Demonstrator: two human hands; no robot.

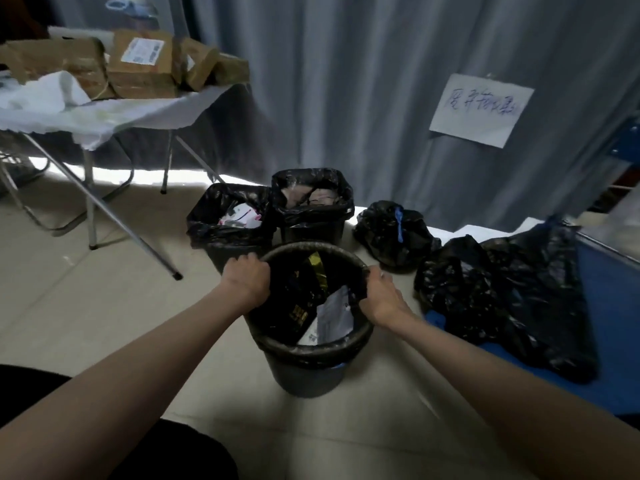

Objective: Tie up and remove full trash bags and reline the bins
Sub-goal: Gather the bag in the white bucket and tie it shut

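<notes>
The left hand (246, 282) has its grip curled over the left edge of the black liner (277, 303) of the round bin (304, 372), fingers folded onto the plastic at the rim; the right hand (379, 296) pinches the same liner at the right edge, pulling a fold of it inward off the rim. The round bin stands on the floor just in front of the person, and its bag holds a dark packet with gold print (304, 292) and a white printed paper (332, 317). Just behind it stand two square bins, both lined in black — the left square bin (230, 233) showing white and pink scraps, the right square bin (313, 216) touching its neighbour. To the right lie a knotted black bag with a blue tie (394, 233) and, nearer, a heap of loose black bags (502, 292) partly over a blue surface (609, 313). Farther back, a folding desk (104, 123) at the left carries brown parcels (138, 67), and a handwritten paper sign (479, 110) hangs on the grey curtain (346, 81).
</notes>
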